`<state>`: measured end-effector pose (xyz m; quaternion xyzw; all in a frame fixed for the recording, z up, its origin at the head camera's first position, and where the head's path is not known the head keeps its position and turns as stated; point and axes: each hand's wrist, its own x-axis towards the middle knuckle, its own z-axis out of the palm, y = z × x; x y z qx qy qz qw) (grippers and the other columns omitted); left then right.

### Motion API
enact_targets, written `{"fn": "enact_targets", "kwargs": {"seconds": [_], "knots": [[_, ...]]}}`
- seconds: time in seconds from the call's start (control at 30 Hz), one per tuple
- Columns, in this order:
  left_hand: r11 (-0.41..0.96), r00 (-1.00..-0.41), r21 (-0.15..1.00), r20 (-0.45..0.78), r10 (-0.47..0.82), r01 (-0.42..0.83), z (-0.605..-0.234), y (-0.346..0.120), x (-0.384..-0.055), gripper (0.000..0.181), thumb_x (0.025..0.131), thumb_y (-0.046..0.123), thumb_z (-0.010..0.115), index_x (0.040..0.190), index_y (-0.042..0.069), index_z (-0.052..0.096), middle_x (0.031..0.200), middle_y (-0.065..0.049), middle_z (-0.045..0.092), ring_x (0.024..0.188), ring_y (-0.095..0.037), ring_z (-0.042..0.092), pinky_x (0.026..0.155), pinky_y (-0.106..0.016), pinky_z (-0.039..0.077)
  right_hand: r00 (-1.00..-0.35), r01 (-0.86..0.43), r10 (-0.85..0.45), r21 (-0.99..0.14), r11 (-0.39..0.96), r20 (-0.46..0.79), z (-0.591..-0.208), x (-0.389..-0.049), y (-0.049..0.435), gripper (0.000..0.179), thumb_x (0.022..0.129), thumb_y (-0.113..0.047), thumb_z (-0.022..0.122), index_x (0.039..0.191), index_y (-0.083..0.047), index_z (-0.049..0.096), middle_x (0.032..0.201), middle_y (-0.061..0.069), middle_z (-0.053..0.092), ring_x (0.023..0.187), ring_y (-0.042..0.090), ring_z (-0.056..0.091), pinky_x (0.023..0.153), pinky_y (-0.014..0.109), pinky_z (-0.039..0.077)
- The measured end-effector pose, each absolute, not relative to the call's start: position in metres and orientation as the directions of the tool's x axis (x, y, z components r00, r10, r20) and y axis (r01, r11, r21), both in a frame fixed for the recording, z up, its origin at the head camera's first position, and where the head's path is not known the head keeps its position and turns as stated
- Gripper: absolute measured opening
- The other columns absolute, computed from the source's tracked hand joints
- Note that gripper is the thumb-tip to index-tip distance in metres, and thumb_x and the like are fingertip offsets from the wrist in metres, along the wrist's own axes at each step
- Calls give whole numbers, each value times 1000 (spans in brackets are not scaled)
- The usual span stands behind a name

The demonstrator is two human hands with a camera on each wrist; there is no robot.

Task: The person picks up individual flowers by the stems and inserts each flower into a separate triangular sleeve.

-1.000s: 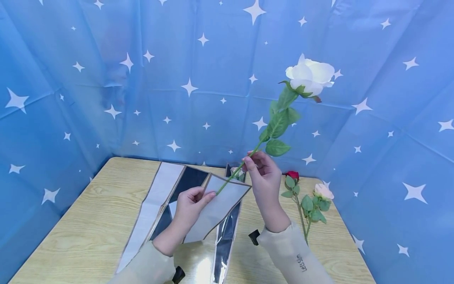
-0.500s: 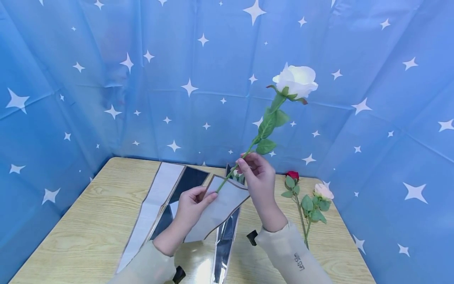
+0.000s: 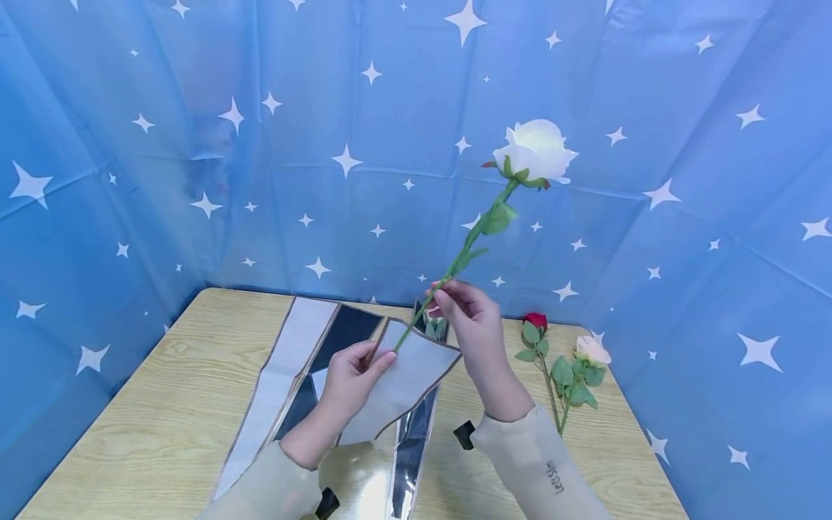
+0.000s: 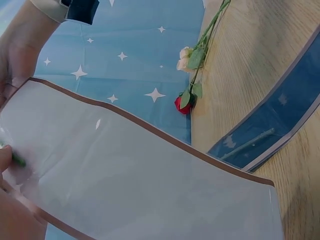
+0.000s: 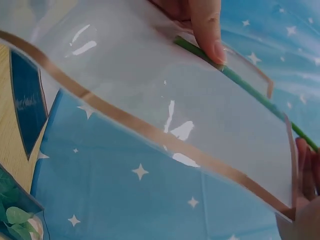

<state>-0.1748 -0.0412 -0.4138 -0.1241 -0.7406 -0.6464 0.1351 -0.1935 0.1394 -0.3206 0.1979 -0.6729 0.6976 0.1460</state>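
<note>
A white rose (image 3: pixel 536 152) with a long green stem slants up to the right over the table. My left hand (image 3: pixel 351 375) pinches a white flower-wrapping sleeve with a brown border (image 3: pixel 412 383) together with the low end of the stem. In the right wrist view, the left thumb presses the green stem (image 5: pixel 255 95) near its cut end, along the sleeve's white face. Higher up, just beyond the sleeve's top edge, my right hand (image 3: pixel 477 332) pinches the stem between thumb and fingers. The sleeve (image 4: pixel 150 185) spreads wide across the left wrist view, raised off the table.
White and dark wrapping sleeves (image 3: pixel 279 368) lie on the wooden table (image 3: pixel 149 390) at left. A dark clear-fronted sleeve (image 3: pixel 412 455) holding a wrapped pale flower (image 3: pixel 435 321) lies in the middle. A red rose (image 3: pixel 536 322) and pale pink rose (image 3: pixel 591 351) lie at right.
The rose has swung left and turned about its stem, its leaves now edge-on. My right hand has moved slightly left; my left hand keeps its hold on sleeve and stem.
</note>
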Motion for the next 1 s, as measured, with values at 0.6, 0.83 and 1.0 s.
{"fn": "enact_targets", "kwargs": {"seconds": [0.6, 0.83, 1.0], "knots": [[135, -931, 922, 366, -3, 362, -392, -41, -164, 9, 85, 10, 69, 81, 3, 69, 59, -1, 45, 54, -6, 37, 48, -19, 31, -910, -410, -92, -911, 48, 404, -315, -189, 138, 20, 89, -12, 65, 101, 5, 65, 94, 3, 70, 80, 13, 66, 76, 33, 55], [119, -942, 936, 334, 3, 332, -405, -41, -170, 11, 85, 19, 70, 82, 8, 70, 60, -1, 47, 55, -7, 40, 50, -19, 32, -903, -416, -89, -907, -66, 420, -316, -194, 143, 29, 92, -14, 61, 110, 8, 63, 100, 5, 70, 85, 15, 67, 78, 32, 55], [101, -942, 937, 335, 11, 335, -409, -41, -173, 12, 85, 22, 71, 84, 10, 72, 60, -2, 50, 56, -9, 42, 49, -20, 33, -903, -417, -71, -904, -90, 423, -316, -195, 144, 26, 92, -11, 62, 108, 10, 63, 95, 2, 70, 80, 14, 66, 78, 31, 54]]}}
